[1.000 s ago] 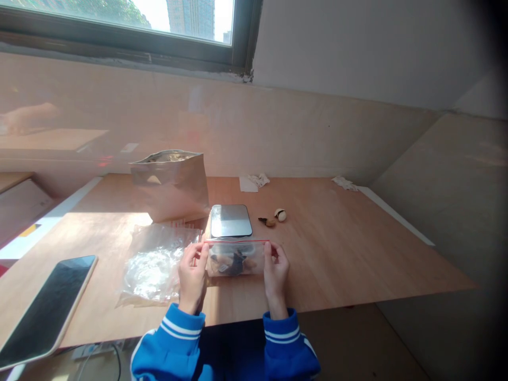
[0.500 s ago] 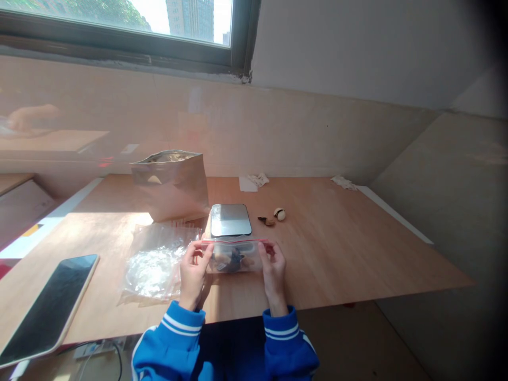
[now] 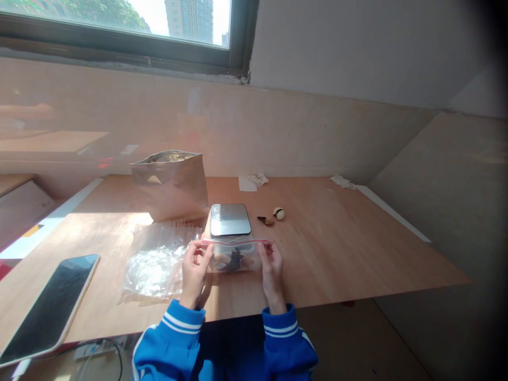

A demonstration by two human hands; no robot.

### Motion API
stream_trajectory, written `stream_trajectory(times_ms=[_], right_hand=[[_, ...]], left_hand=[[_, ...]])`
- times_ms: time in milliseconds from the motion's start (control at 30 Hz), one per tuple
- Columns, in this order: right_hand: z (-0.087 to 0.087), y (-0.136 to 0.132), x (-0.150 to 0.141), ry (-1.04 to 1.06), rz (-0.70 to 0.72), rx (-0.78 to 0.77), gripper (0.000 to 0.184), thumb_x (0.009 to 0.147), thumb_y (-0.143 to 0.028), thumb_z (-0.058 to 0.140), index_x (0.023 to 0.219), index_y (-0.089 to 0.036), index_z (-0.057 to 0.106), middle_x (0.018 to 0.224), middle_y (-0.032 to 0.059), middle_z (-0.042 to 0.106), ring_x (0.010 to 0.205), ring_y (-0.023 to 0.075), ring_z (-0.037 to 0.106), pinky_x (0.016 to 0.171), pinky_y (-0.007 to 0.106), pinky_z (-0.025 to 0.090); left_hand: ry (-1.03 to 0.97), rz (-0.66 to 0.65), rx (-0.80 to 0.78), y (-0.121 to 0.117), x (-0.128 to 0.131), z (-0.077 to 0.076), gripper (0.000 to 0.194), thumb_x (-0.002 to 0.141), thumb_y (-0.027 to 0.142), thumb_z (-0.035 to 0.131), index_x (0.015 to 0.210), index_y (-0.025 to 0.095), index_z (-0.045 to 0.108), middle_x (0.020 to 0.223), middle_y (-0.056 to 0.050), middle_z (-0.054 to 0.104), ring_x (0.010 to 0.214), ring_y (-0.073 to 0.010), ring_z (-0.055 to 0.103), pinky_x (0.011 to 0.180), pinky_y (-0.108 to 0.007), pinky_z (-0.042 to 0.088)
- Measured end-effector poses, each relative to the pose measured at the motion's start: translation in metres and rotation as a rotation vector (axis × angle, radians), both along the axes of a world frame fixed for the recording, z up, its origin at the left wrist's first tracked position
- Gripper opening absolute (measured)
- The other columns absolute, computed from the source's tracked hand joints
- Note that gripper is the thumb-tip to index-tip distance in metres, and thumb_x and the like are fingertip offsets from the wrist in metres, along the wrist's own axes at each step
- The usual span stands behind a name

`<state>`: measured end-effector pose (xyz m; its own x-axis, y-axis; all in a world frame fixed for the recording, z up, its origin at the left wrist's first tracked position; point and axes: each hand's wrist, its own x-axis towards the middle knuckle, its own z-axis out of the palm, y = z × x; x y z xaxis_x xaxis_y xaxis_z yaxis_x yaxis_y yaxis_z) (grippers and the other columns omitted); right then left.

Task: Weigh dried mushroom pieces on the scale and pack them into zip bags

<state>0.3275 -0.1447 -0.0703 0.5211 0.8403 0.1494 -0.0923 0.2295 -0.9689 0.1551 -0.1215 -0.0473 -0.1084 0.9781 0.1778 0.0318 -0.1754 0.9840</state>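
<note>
Left hand (image 3: 194, 272) and right hand (image 3: 273, 271) have drawn slightly closer together; both pinch the top edge of the zip bag (image 3: 232, 263), at six o'clock from the scale (image 3: 230, 219). Bag filled; closure unconfirmed. Loose pieces (image 3: 279, 214) lie outside, at the scale's three o'clock.

a clear plastic bag (image 3: 234, 250) is just on the near side of the metal-topped scale (image 3: 230, 219), stretched wide, its red-lined top edge running along the scale's near side – whether that seal is closed cannot be told. through the film show dark and tan pieces (image 3: 235, 260), clustered mid-bag – the darkest almost black, their exact shapes blurred.
</note>
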Motion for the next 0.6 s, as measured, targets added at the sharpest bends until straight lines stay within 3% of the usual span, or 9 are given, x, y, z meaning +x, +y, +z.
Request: stream_trajectory(times_ms=[133,233,433,600], right_hand=[[0.0012,-0.0008,-0.0022,0.080,0.012,0.033,0.029,0.081,-0.043,0.063,0.098,-0.022,0.052,0.083,-0.0008,0.062,0.078,0.0146,0.060,0.076,0.028,0.047],[0.0013,-0.0007,-0.0029,0.078,0.096,0.018,0.030,0.081,-0.043,0.062,0.101,-0.022,0.054,0.088,0.0009,0.065,0.082,0.0162,0.062,0.077,0.029,0.048],[0.0022,-0.0002,-0.0036,-0.021,0.112,-0.024,0.028,0.081,-0.045,0.062,0.089,-0.018,0.063,0.086,0.0036,0.068,0.082,0.0182,0.063,0.077,0.030,0.049],[0.0030,0.0001,-0.0032,-0.032,0.059,-0.029,0.031,0.079,-0.046,0.065,0.088,-0.017,0.064,0.083,0.0032,0.068,0.078,0.0174,0.062,0.074,0.030,0.050]], left_hand=[[-0.054,-0.067,-0.012,-0.0004,-0.0002,0.0012,0.021,0.082,0.038,0.062,0.091,0.020,0.056,0.082,0.001,0.059,0.075,-0.0118,0.056,0.069,-0.023,0.045],[-0.072,-0.068,-0.007,0.0005,-0.0005,0.0008,0.023,0.081,0.036,0.065,0.095,0.020,0.057,0.085,0.001,0.061,0.079,-0.0123,0.057,0.073,-0.023,0.046],[-0.121,-0.051,-0.016,0.0014,-0.0001,0.0024,0.020,0.077,0.032,0.069,0.089,0.019,0.061,0.087,0.000,0.064,0.083,-0.0121,0.059,0.078,-0.022,0.047],[-0.310,-0.212,-0.144,0.0005,0.0010,0.0049,0.023,0.079,0.033,0.066,0.096,0.017,0.064,0.090,-0.003,0.069,0.086,-0.0153,0.065,0.080,-0.027,0.051]])
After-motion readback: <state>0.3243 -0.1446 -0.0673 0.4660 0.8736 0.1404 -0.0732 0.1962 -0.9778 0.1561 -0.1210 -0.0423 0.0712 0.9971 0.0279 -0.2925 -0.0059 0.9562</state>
